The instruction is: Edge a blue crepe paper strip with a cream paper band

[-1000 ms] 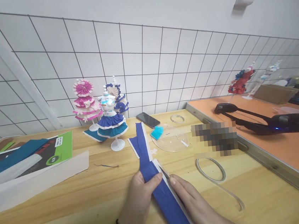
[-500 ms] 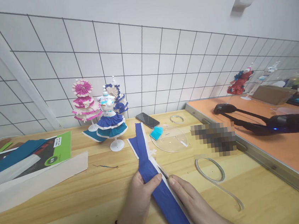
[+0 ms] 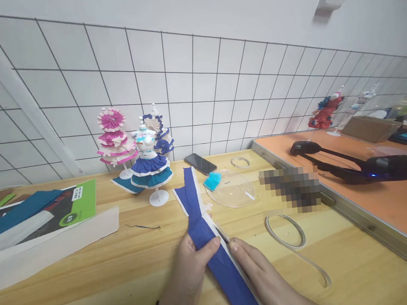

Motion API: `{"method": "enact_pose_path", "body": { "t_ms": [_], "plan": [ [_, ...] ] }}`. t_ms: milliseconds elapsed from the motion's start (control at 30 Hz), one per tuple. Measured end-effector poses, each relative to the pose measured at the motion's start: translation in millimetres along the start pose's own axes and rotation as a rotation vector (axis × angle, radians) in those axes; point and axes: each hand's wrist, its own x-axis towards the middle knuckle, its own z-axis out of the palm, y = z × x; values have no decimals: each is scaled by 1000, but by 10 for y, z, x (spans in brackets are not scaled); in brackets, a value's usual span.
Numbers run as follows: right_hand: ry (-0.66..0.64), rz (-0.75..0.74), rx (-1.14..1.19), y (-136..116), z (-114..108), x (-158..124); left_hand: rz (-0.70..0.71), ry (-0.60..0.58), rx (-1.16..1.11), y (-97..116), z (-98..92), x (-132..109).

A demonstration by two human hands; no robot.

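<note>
A long blue crepe paper strip (image 3: 224, 266) with a white border runs from beyond my hands down to the lower edge of the view. My left hand (image 3: 197, 265) pinches it, thumb on top and fingers underneath. At the white border, my right hand (image 3: 255, 268) closes round a slim, pointed dark metal tool (image 3: 222, 234); its grip end is hidden, so its kind is unclear. Past my hands the strip's far end is folded into two tails on the table. Behind it stands a small white dress form (image 3: 145, 141) in a ruffled blue and teal skirt.
At the back are a pink paper dress (image 3: 114, 137) and a phone (image 3: 200, 163). A clear round plate (image 3: 235, 197) carries a turquoise pleated piece (image 3: 213, 181). Tape rings (image 3: 286, 231), paper sheets (image 3: 54, 250) and an orange board (image 3: 387, 210) with a black headset (image 3: 390, 167) lie around.
The view has shifted very slightly. Both hands, the strip and the tool keep nearly the same position.
</note>
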Motion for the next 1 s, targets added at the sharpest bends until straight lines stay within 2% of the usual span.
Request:
{"method": "enact_pose_path", "body": {
  "t_ms": [300,567,1000],
  "plan": [
    [-61,-37,42,31,-29,38,-11,-14,36,-28,-12,1],
    [-26,-1,52,-24,-22,0,8,-30,50,-44,-25,22],
    [-31,-29,51,9,-22,4,7,-24,35,-56,-22,22]
  ]
}}
